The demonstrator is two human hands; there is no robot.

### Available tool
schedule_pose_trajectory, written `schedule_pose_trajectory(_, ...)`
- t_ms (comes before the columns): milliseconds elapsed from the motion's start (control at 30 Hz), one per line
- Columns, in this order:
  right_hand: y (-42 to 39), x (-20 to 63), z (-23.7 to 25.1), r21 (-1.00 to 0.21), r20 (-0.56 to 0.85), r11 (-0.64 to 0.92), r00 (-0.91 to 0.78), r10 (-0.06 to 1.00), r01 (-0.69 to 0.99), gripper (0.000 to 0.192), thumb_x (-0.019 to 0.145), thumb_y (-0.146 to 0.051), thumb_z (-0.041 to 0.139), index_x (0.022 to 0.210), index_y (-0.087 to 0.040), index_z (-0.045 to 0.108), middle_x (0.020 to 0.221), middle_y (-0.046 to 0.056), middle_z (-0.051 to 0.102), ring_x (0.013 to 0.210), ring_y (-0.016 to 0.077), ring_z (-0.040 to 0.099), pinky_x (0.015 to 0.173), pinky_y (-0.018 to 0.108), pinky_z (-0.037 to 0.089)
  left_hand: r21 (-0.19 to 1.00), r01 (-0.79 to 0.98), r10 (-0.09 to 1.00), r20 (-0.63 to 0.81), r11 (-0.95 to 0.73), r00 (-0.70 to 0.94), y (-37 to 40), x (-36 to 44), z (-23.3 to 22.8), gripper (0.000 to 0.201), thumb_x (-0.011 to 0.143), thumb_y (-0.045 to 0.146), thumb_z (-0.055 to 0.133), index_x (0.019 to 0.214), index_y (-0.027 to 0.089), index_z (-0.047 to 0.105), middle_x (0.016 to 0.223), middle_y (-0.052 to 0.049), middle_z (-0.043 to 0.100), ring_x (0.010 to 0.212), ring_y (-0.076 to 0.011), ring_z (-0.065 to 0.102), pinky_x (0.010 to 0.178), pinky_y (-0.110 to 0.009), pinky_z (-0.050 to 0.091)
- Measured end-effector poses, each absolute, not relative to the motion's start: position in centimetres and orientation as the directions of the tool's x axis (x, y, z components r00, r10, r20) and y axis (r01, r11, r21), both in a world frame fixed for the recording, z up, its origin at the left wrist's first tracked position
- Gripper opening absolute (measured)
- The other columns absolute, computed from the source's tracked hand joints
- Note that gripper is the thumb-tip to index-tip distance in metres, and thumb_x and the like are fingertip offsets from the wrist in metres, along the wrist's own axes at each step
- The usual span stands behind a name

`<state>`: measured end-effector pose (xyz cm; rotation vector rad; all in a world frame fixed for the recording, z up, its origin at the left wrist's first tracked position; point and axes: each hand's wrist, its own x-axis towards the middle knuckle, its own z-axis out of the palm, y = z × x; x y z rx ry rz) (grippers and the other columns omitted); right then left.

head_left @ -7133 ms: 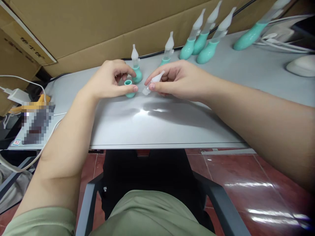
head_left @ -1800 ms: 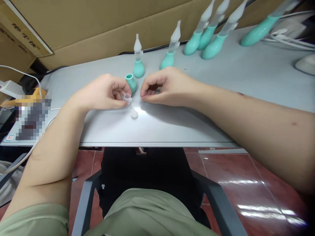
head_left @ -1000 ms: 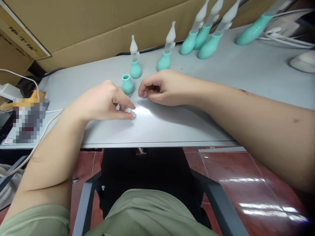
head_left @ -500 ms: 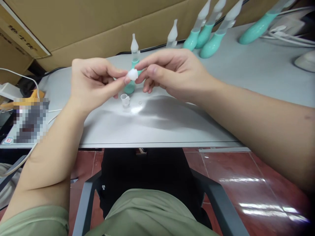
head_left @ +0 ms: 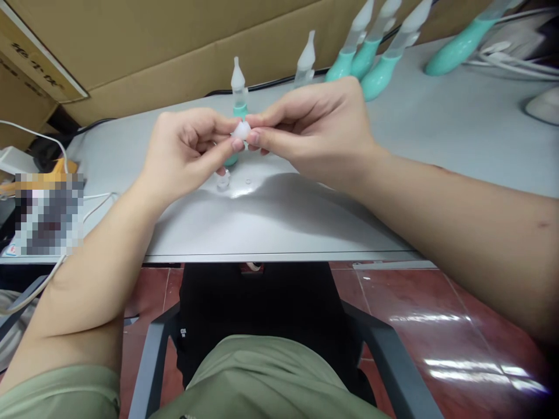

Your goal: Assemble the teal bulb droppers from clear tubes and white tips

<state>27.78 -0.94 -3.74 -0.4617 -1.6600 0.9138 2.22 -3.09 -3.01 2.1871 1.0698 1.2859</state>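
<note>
The left hand and right hand meet fingertip to fingertip above the grey table, both pinching one small white silicone tip held between them, equally near each. Directly below lies a clear plastic collar. Assembled teal aspirators stand behind, against the cardboard.

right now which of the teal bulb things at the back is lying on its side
The far-right teal bulb, by the white cables; the others stand upright.
</note>
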Motion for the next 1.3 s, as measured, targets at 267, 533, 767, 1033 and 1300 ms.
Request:
schedule_pose_trajectory(267, -1.9, 27.5, -2.9, -0.834, 0.546, 0.544, -0.275, 0.791, -0.09, 0.04, 0.098, -0.052, 0.12, 0.087, -0.028, 0.089, 0.091, 0.001, 0.09, 0.081, 0.0182, 0.075, 0.082, 0.038, 0.066, 0.613, 0.463, 0.758, 0.602, -0.64, 0.251, -3.5, 3.3, -3.3, 0.047, 0.113, 0.072, 0.096, 0.109, 0.026, 0.091, 0.105, -0.007, 0.096, 0.08, -0.0228, 0.09, 0.063, -0.034, 0.075)
schedule_pose_trajectory(533, -2.3, 27.8, -1.9, -0.881, 0.467, 0.458, -0.39, 0.793, -0.124, 0.054, 0.091, -0.057, 0.124, 0.086, -0.031, 0.077, 0.088, 0.0, 0.078, 0.085, 0.0196, 0.069, 0.086, 0.039, 0.061, 0.591, 0.529, 0.778, 0.576, -0.609, 0.252, -4.1, 3.2, -2.8, 0.043, 0.116, 0.07, 0.095, 0.108, 0.027, 0.092, 0.097, -0.005, 0.093, 0.075, -0.0207, 0.087, 0.062, -0.032, 0.072)
schedule_pose_trajectory(767, -1.1, 28.1, -2.8, -0.899, 0.418, 0.426, -0.477, 0.773, -0.098, 0.056, 0.091, -0.072, 0.118, 0.093, -0.035, 0.076, 0.097, 0.002, 0.085, 0.095, 0.0258, 0.08, 0.096, 0.044, 0.073, 0.609, 0.497, 0.777, 0.569, -0.618, 0.27, -4.4, 3.4, -2.1, 0.045, 0.115, 0.071, 0.095, 0.104, 0.027, 0.092, 0.098, -0.005, 0.094, 0.072, -0.0196, 0.085, 0.063, -0.034, 0.074)
schedule_pose_trajectory(1033, -2.4, 27.1, -2.9, -0.859, 0.513, 0.486, -0.273, 0.814, -0.162, 0.036, 0.098, -0.055, 0.118, 0.091, -0.031, 0.092, 0.103, 0.005, 0.093, 0.096, 0.0259, 0.084, 0.102, 0.046, 0.071, 0.605, 0.482, 0.761, 0.598, -0.634, 0.25, -3.5, 3.5, -3.2, 0.064, 0.115, 0.089, 0.087, 0.112, 0.025, 0.089, 0.101, -0.004, 0.096, 0.073, -0.0167, 0.082, 0.064, -0.036, 0.072)
schedule_pose_trajectory(1300, -2.8, 26.8, -2.9, -0.876, 0.479, 0.482, -0.191, 0.857, -0.033, 0.043, 0.096, -0.062, 0.117, 0.082, -0.033, 0.089, 0.091, 0.004, 0.089, 0.091, 0.0282, 0.077, 0.092, 0.05, 0.07, 0.576, 0.51, 0.755, 0.596, -0.639, 0.274, -1.8, 2.8, -5.5, 0.077, 0.119, 0.101, 0.069, 0.121, 0.025, 0.083, 0.104, -0.004, 0.096, 0.088, -0.0175, 0.085, 0.072, -0.038, 0.07)
